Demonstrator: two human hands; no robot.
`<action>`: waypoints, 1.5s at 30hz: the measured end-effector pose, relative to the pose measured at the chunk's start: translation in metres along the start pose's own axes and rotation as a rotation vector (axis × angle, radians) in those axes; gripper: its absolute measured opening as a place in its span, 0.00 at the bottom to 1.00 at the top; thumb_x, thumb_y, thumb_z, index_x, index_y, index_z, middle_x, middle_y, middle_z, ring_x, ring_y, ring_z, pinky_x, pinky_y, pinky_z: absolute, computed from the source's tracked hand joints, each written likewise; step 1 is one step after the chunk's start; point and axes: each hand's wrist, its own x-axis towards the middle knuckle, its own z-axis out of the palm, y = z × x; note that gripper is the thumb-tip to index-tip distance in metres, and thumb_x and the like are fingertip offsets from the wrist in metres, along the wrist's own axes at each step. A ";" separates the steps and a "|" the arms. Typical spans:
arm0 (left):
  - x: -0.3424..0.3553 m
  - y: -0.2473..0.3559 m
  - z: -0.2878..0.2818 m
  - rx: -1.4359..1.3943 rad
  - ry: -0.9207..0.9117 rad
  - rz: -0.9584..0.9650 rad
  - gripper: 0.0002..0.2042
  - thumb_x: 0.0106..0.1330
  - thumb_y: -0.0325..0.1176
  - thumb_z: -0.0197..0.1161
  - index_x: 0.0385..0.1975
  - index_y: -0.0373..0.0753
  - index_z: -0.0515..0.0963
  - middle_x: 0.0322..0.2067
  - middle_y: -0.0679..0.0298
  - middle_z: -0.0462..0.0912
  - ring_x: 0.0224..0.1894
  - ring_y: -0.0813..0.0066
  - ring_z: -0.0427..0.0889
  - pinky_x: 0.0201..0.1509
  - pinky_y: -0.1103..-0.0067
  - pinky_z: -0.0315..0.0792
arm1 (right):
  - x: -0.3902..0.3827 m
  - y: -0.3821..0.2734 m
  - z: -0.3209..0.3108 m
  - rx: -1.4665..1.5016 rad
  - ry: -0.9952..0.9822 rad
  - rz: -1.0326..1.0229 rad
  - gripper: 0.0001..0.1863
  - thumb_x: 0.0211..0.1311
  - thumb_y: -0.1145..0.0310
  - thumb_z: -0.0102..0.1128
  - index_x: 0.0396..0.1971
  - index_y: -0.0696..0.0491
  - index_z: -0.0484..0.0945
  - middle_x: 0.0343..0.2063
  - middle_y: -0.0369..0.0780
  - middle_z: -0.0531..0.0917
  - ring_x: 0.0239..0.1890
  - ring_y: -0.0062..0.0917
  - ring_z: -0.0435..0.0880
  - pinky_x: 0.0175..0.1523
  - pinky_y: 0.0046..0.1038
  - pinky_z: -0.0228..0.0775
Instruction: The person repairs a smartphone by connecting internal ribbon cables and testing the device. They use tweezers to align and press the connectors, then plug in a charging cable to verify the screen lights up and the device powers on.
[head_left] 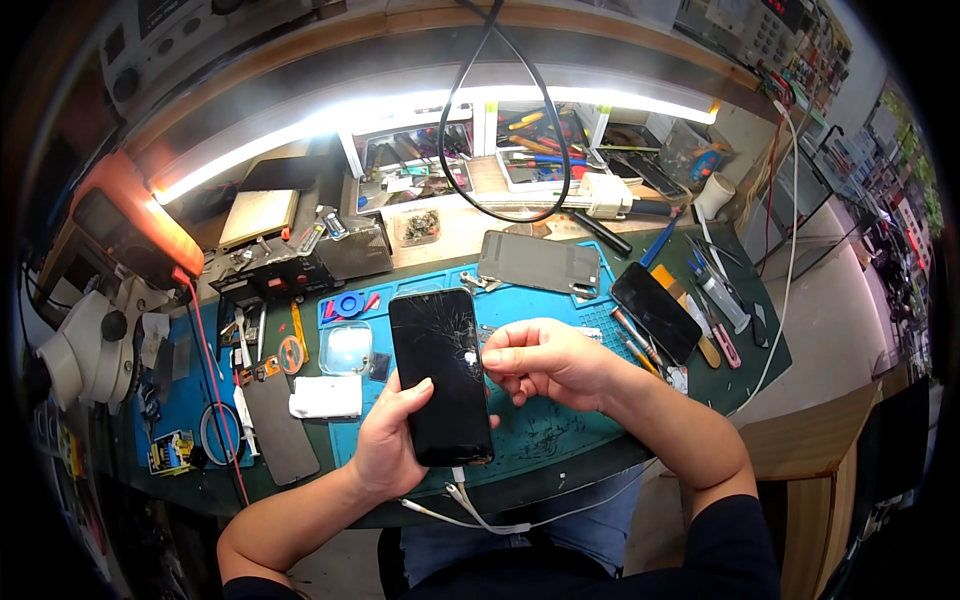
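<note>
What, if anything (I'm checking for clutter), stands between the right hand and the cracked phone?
Nothing visible: the right hand is at the phone's right edge, though contact is unclear. The left hand grips the opposite side, and a white cable sits at the bottom end, out of the way.

Materials and surface finishes by clock position
Centre, held phone (pixel 438 375): glossy glass, crazed by cracks; 4 o'clock, cabinet (pixel 810 440): smooth wood; 5 o'clock, jeans (pixel 602 508): matt cloth; 10 o'clock, multimeter (pixel 118 182): smooth plastic
</note>
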 end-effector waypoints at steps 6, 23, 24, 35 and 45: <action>0.001 -0.001 -0.002 0.006 -0.016 -0.004 0.21 0.75 0.34 0.48 0.65 0.41 0.57 0.56 0.54 0.74 0.56 0.58 0.80 0.59 0.56 0.78 | 0.000 0.001 0.000 -0.001 0.006 -0.005 0.09 0.65 0.62 0.67 0.36 0.51 0.81 0.30 0.29 0.81 0.29 0.10 0.78 0.35 0.16 0.75; 0.001 0.001 -0.001 0.044 0.025 0.004 0.22 0.73 0.33 0.50 0.65 0.41 0.58 0.54 0.52 0.76 0.53 0.54 0.82 0.54 0.59 0.81 | 0.005 0.006 -0.003 0.064 0.023 0.004 0.09 0.67 0.65 0.66 0.39 0.54 0.79 0.31 0.33 0.82 0.29 0.13 0.80 0.34 0.16 0.76; 0.003 0.000 0.000 0.056 0.020 0.002 0.22 0.72 0.33 0.51 0.65 0.41 0.58 0.54 0.52 0.76 0.53 0.54 0.82 0.54 0.59 0.81 | 0.004 0.006 -0.004 0.066 0.015 0.008 0.10 0.67 0.65 0.66 0.40 0.54 0.79 0.30 0.33 0.81 0.30 0.13 0.80 0.34 0.16 0.76; 0.002 -0.004 0.006 0.038 0.077 0.041 0.19 0.69 0.33 0.53 0.60 0.43 0.65 0.50 0.59 0.79 0.50 0.64 0.83 0.55 0.61 0.79 | 0.009 0.013 -0.009 0.073 -0.056 0.000 0.10 0.67 0.61 0.66 0.40 0.50 0.80 0.30 0.27 0.80 0.30 0.09 0.77 0.35 0.15 0.74; 0.003 -0.004 0.008 0.047 0.096 0.045 0.19 0.69 0.33 0.53 0.60 0.42 0.66 0.49 0.59 0.79 0.48 0.64 0.83 0.53 0.63 0.80 | 0.011 0.015 -0.009 0.109 -0.046 0.004 0.09 0.67 0.63 0.66 0.40 0.51 0.79 0.30 0.29 0.81 0.28 0.10 0.78 0.33 0.15 0.75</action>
